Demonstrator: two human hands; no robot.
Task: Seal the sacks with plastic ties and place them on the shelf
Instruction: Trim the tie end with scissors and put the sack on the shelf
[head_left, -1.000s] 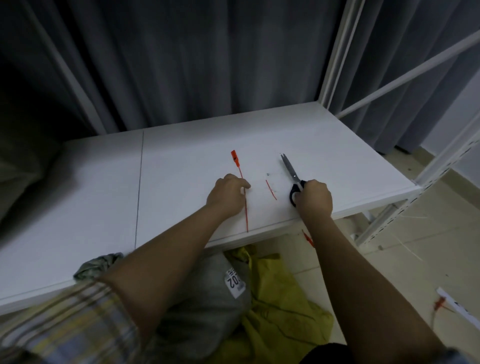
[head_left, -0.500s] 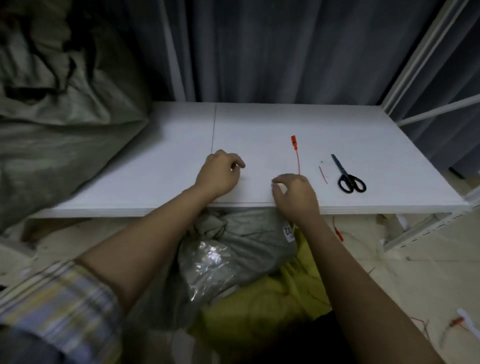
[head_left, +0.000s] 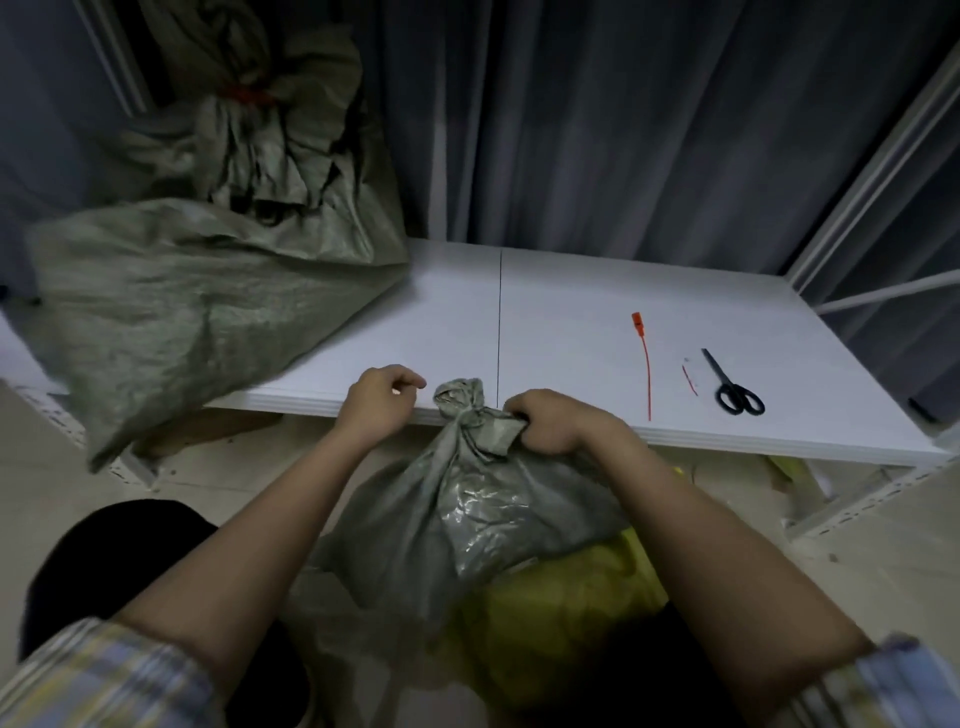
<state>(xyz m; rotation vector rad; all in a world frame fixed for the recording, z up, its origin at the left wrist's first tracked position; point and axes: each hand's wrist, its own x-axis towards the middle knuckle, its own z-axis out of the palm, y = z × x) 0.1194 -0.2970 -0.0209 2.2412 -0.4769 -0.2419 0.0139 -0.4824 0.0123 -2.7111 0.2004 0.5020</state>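
At the front edge of the white shelf (head_left: 571, 312), near the dark seam between its two boards, my right hand (head_left: 558, 423) grips the bunched neck of a grey woven sack (head_left: 467, 499); the fingers are curled into the fabric just below the gathered top, which rises above the shelf edge; the sack body hangs below the shelf, between my forearms, and rests against a yellow sack (head_left: 571, 613) underneath it. My left hand (head_left: 376, 402) sits at the same front edge, just left of the sack neck; its fingers are curled, with thumb and forefinger drawn together; whether this grip pinches anything I cannot tell.

On the shelf, right of the seam, a red plastic tie (head_left: 644, 364) lies straight, its tag end toward the back and its tip at the front edge; a short red offcut (head_left: 690, 379) lies just beside it on the right; black-handled scissors (head_left: 732, 387) lie next to the offcut, blades pointing toward the back, handles toward the front.

At the left end of the shelf a large grey sack (head_left: 171, 312) lies on its side, overhanging the front-left corner; behind it a second grey sack (head_left: 270, 130) stands upright with red binding at its neck. Grey curtain (head_left: 623, 130) hangs behind the shelf; a white upright of the frame (head_left: 862, 182) stands at the back-right corner.
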